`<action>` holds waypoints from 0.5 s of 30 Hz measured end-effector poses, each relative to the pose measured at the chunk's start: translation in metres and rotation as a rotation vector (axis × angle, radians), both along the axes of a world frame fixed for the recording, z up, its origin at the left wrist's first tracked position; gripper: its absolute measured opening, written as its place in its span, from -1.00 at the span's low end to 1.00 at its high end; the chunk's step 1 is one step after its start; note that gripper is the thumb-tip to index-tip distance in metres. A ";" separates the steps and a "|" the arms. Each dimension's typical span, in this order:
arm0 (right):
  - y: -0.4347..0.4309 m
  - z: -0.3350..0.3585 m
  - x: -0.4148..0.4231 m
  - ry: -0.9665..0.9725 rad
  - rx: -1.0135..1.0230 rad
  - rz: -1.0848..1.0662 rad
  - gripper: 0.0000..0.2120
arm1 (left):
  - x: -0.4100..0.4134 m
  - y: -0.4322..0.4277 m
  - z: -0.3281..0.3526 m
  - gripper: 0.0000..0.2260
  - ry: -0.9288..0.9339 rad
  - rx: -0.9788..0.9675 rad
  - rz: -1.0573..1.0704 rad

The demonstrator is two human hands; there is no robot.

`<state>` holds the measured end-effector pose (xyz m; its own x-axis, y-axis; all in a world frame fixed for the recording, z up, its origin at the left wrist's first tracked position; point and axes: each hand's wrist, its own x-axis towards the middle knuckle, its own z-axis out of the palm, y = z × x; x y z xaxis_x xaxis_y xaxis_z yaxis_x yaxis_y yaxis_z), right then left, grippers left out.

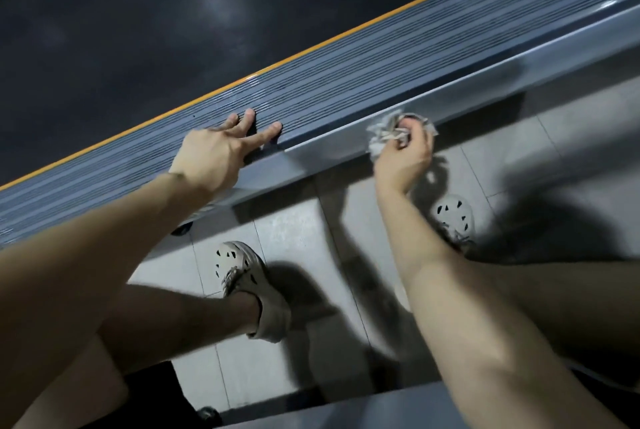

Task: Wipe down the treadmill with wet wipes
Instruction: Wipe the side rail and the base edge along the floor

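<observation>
Forearm (467, 307), then right hand (405, 155) gripping wipe (384, 132) (crumpled) against treadmill rail (485, 84).

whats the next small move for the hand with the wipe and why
Probably slide the right hand and its crumpled wipe along the silver edge strip: the wipe sits pressed against it, and the left hand braces on the ribbed side rail.

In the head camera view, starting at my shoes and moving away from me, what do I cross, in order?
Shoes → tiled floor → side frame, where the right hand grips the wipe → ribbed footrail, touched by the left hand → orange stripe → black belt.
</observation>
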<state>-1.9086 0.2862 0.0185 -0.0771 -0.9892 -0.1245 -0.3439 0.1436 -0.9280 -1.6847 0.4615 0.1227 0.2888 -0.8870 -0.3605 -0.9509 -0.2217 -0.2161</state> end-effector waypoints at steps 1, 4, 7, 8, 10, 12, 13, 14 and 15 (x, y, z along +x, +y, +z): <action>-0.013 -0.004 -0.004 0.010 0.026 -0.090 -0.63 | -0.001 -0.001 0.001 -0.02 -0.006 0.006 0.000; 0.013 -0.005 0.026 -0.090 0.089 -0.199 -0.63 | -0.002 0.001 0.003 -0.01 -0.011 0.016 0.015; 0.111 0.000 0.057 -0.180 0.182 0.216 -0.63 | -0.002 0.004 0.004 -0.06 -0.011 0.006 0.009; 0.133 -0.003 0.061 -0.171 0.218 0.345 -0.61 | -0.001 0.004 0.004 -0.09 -0.015 -0.001 0.002; 0.136 -0.018 0.062 -0.159 0.246 0.404 -0.59 | 0.001 0.004 0.003 -0.12 -0.017 -0.035 -0.020; 0.103 -0.038 0.051 -0.107 0.238 0.283 -0.60 | 0.003 0.005 0.002 -0.10 -0.008 -0.042 -0.024; 0.083 -0.048 0.040 -0.053 0.226 0.194 -0.60 | 0.002 0.007 0.000 -0.09 0.000 -0.040 -0.023; 0.061 -0.053 0.029 -0.007 0.229 0.094 -0.59 | 0.004 0.009 -0.002 -0.09 0.002 -0.046 -0.022; 0.040 -0.059 0.020 0.021 0.241 -0.008 -0.58 | 0.005 0.011 -0.003 -0.09 -0.001 -0.058 -0.028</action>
